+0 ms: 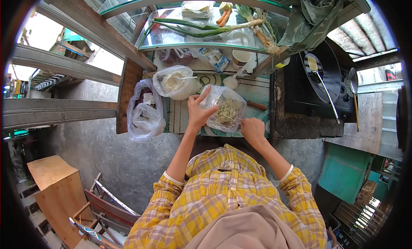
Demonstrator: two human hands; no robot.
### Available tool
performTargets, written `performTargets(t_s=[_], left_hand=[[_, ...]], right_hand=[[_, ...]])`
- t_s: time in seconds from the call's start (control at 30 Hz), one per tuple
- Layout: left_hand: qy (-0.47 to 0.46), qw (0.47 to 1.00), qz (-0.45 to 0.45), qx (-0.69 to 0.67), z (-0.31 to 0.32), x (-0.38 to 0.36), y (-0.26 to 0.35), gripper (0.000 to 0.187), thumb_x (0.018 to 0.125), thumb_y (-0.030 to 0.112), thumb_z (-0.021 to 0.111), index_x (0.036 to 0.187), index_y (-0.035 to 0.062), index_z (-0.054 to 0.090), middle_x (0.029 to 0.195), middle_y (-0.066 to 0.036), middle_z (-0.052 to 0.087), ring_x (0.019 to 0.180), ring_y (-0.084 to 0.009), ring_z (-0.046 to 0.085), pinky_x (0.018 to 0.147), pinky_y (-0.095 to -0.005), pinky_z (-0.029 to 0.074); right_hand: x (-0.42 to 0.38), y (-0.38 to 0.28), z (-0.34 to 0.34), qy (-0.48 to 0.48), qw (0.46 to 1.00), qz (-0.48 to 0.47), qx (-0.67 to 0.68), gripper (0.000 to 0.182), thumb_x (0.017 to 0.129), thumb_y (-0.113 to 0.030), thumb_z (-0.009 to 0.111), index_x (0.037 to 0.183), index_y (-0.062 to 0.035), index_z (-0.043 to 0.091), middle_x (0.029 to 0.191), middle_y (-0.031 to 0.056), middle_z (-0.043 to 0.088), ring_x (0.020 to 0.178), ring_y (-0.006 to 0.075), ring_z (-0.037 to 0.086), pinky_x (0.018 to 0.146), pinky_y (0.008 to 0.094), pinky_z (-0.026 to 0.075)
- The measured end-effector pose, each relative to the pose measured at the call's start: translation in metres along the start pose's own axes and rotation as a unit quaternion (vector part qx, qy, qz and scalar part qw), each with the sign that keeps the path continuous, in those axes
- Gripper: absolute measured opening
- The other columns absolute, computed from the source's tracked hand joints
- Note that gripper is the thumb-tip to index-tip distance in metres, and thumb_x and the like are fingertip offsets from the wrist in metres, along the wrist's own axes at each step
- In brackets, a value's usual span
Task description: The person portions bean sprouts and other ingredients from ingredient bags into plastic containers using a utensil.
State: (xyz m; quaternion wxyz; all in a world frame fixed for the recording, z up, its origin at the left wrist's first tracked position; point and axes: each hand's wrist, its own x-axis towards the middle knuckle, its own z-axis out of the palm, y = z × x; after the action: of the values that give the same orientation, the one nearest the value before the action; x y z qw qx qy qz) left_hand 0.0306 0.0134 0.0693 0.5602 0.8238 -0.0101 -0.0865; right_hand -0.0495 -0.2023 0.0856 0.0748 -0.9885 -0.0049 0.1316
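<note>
The left hand grips the clear plastic bag of pale shredded food, already partly filled, on the patterned surface, while the right hand seems closed at its lower edge.

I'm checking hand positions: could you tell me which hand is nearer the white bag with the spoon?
Left. The left hand sits just below the white bag with the spoon; the right hand is farther right.

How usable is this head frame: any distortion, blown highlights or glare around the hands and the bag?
Head view: strong fisheye, straight beams bow and black corners frame the circle; daylight at upper left is blown out; left hand and right hand are sharp and evenly lit at the clear plastic bag, which shows only mild sheen; glass shelf reflects faintly.
</note>
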Motion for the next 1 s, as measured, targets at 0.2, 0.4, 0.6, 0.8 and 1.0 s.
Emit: performTargets(t_s=[0.2,0.4,0.6,0.8,1.0], left_hand=[[0.008,1.000,-0.010,-0.019,-0.001,0.000,-0.008,0.072,0.061,0.036,0.077,0.130,0.0290,0.055,0.101,-0.012,0.043,0.102,-0.0306,0.042,0.097,-0.0398,0.034],[0.006,1.000,0.003,0.012,0.001,-0.001,0.002,0.072,0.061,0.036,0.077,0.130,0.0287,0.056,0.101,-0.012,0.042,0.102,-0.0305,0.042,0.096,-0.0396,0.034],[0.003,1.000,-0.009,-0.007,-0.002,-0.001,0.000,0.071,0.061,0.035,0.077,0.129,0.0294,0.056,0.102,-0.011,0.042,0.102,-0.0303,0.042,0.096,-0.0394,0.035],[0.005,1.000,-0.004,0.003,0.001,-0.001,0.004,0.072,0.061,0.034,0.077,0.129,0.0292,0.056,0.103,-0.012,0.043,0.103,-0.0304,0.042,0.097,-0.0395,0.035],[0.013,1.000,-0.008,-0.001,-0.002,0.000,0.002,0.072,0.061,0.035,0.077,0.129,0.0292,0.056,0.103,-0.012,0.044,0.103,-0.0307,0.043,0.097,-0.0401,0.035]], right_hand=[[-0.008,0.004,-0.049,0.091,0.995,-0.020,0.044,0.023,0.079,-0.024,0.061,0.064,-0.0080,0.067,0.065,0.0102,0.063,0.061,0.0299,0.063,0.055,0.0411,0.049],[0.002,0.000,0.001,0.089,0.995,-0.036,-0.006,0.015,0.080,-0.020,0.060,0.073,-0.0084,0.067,0.070,0.0095,0.063,0.061,0.0289,0.063,0.055,0.0416,0.049],[0.009,0.002,-0.025,0.158,0.985,-0.015,0.068,0.015,0.083,-0.022,0.059,0.075,-0.0093,0.063,0.070,0.0101,0.063,0.062,0.0300,0.063,0.054,0.0399,0.050],[0.023,0.002,0.011,0.111,0.993,0.021,0.024,0.017,0.086,-0.024,0.056,0.084,-0.0099,0.064,0.071,0.0116,0.063,0.065,0.0311,0.063,0.056,0.0419,0.049],[0.023,0.007,-0.017,0.101,0.991,0.021,0.082,0.015,0.087,-0.021,0.055,0.090,-0.0090,0.062,0.072,0.0132,0.063,0.066,0.0334,0.062,0.057,0.0439,0.048]])
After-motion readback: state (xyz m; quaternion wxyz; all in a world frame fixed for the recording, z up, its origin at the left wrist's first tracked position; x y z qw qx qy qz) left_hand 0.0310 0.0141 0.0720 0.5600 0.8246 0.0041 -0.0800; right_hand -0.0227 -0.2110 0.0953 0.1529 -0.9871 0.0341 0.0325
